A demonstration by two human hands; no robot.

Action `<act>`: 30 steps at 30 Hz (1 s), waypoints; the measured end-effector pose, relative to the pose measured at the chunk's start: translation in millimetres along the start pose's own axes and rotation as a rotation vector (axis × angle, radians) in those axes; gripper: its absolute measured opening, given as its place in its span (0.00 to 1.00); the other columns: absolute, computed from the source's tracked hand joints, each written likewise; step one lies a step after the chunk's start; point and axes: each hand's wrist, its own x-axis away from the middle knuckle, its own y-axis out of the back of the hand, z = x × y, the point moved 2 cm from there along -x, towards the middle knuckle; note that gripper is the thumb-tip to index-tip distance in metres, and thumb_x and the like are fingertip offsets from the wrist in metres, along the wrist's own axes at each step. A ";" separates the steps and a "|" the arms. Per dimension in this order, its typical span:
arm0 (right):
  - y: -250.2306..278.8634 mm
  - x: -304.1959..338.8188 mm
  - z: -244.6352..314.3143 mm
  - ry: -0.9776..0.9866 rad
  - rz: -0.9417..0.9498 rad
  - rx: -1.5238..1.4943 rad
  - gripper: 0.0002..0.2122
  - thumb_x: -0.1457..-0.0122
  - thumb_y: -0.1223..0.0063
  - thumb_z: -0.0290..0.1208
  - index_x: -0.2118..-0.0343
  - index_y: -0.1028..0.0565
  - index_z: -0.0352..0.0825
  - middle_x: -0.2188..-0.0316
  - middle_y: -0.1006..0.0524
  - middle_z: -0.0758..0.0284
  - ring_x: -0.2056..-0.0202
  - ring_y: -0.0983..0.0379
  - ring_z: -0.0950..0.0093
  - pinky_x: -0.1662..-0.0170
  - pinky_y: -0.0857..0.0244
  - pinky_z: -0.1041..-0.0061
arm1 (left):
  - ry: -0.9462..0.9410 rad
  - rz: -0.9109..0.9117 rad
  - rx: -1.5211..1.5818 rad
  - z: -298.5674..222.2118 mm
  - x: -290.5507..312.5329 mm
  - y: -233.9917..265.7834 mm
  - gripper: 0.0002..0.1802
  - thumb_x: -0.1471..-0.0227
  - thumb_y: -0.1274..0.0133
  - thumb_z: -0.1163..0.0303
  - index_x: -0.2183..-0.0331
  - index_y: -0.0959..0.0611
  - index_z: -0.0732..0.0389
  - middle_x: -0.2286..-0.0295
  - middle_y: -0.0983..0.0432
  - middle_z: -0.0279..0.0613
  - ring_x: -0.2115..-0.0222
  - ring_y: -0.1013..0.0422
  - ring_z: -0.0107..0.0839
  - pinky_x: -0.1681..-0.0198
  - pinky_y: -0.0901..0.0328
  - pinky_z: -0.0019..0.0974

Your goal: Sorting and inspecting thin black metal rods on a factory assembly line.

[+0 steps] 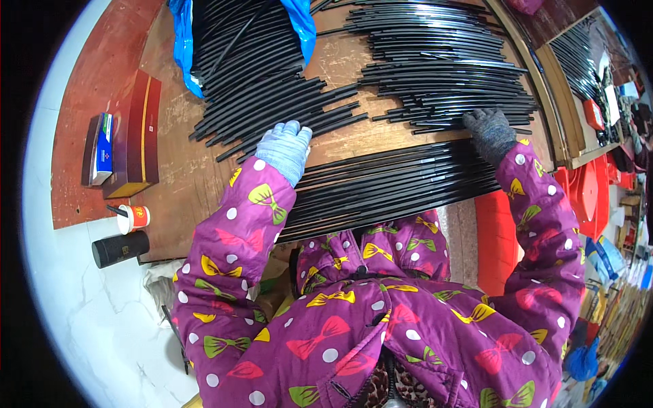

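My left hand [286, 148], in a pale grey-blue glove, is at the near right corner of a pile of matte black rods [255, 102]. Its fingers curl down over the end of a rod there; the fingertips are partly hidden. My right hand [490, 133], in a dark grey glove, bends its fingers over the nearest rods of a second pile, of shinier black rods [442, 81]. Between my forearms, along the near table edge, a row of long black rods [388, 182] lies side by side, running left to right.
An open blue plastic bag [182, 41] surrounds the far part of the left pile. On the left of the wooden table [326, 146] stand a dark red box [139, 132], a blue-and-white carton [104, 149], a paper cup [134, 219] and a black cylinder [121, 249]. Red plastic [496, 238] is at right.
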 end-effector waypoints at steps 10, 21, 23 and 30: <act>0.5 -8.3 -8.0 0.110 0.046 0.071 0.22 0.57 0.50 0.27 0.54 0.33 0.41 0.60 0.32 0.61 0.57 0.35 0.63 0.56 0.42 0.65 | -0.012 0.153 -0.031 18.1 -0.9 -12.9 0.14 0.54 0.51 0.64 0.64 0.26 0.58 0.69 0.31 0.43 0.64 0.34 0.40 0.60 0.38 0.40; 11.4 -0.9 -1.3 0.043 0.011 0.127 0.22 0.55 0.51 0.27 0.52 0.35 0.43 0.56 0.33 0.60 0.54 0.36 0.65 0.55 0.44 0.66 | 0.111 0.117 0.159 14.4 16.1 4.1 0.13 0.55 0.51 0.70 0.64 0.28 0.62 0.66 0.32 0.51 0.63 0.33 0.47 0.61 0.38 0.43; 10.4 10.5 1.4 0.055 -0.092 0.152 0.22 0.55 0.51 0.27 0.53 0.35 0.43 0.56 0.33 0.60 0.54 0.36 0.65 0.55 0.44 0.66 | 0.140 0.007 0.234 10.1 31.1 7.9 0.13 0.55 0.50 0.71 0.64 0.28 0.61 0.66 0.30 0.50 0.64 0.32 0.46 0.61 0.37 0.42; 29.9 56.3 36.4 0.167 -0.521 -0.224 0.13 0.55 0.53 0.24 0.63 0.30 0.38 0.74 0.31 0.63 0.71 0.32 0.62 0.68 0.38 0.65 | 0.172 -0.231 0.559 -2.1 67.5 11.6 0.12 0.57 0.46 0.74 0.66 0.24 0.63 0.71 0.25 0.47 0.67 0.28 0.39 0.64 0.34 0.35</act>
